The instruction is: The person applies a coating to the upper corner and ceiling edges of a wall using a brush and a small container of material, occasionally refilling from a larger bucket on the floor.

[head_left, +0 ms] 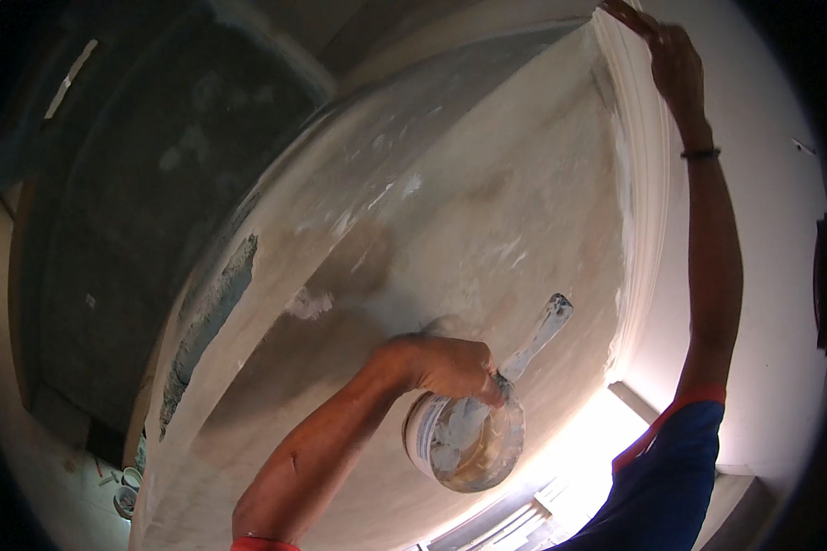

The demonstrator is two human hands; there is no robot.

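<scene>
My left hand is closed on the rim of a round plastic tub, which is tilted so its inside shows. Whitish paste is smeared over the inner wall. A putty knife leans out of the tub beside my fingers, its handle spotted with paste and its lower part down inside the tub. Raised high at the top right, my right hand touches the edge of a white cornice moulding where it meets the wall. Its fingers are stretched out along that edge, and I see nothing held in them.
A plastered wall with patchy filler marks fills the middle. A rough grey recess cuts into its left side. The white ceiling lies to the right, with bright light low down. Small containers stand at lower left.
</scene>
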